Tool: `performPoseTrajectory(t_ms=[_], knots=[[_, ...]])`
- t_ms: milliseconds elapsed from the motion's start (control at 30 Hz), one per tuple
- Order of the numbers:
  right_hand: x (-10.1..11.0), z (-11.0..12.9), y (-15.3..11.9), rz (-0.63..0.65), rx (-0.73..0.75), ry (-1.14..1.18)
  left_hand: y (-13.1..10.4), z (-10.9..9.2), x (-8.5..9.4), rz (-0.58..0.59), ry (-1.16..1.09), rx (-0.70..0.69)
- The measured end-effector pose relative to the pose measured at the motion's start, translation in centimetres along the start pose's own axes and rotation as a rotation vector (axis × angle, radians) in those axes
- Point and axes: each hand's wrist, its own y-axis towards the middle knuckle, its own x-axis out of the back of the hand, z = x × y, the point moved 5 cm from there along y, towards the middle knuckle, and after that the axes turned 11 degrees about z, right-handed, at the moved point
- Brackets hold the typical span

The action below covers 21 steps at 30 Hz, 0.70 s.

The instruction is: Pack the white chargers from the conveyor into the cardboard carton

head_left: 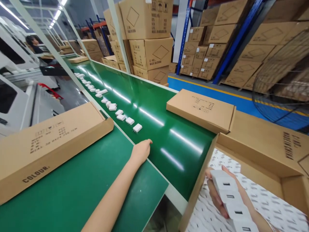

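My right hand (217,196) is closed round a stacked row of several white USB power adapters (230,196), their ports facing up. It is above an open cardboard box (251,151) lined with white, grey-marked rows or sheeting (263,196) that I cannot make out exactly. At the near rim of the green conveyor belt (154,138), my left hand (142,150) rests with its fingers curled under and mostly hidden; nothing shows in it. Just beyond it lies a white plug adapter (137,128) with its prongs showing. More white adapters (112,106) trail back along the belt's left side.
A closed carton (48,138) lies on the green side table (79,180) at left. Another flat carton (201,108) sits across the belt's far edge. Stacked cartons (151,51), blue racking and a fan (282,74) stand beyond. A person (35,45) is at far left.
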Motion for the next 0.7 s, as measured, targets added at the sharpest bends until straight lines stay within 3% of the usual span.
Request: performPoseTrajectory(t_ms=[700], knots=[[-1.6,1.2,-0.8,0.068,0.113,0.000,0.6,0.5,0.4,-0.034,0.018,0.014]])
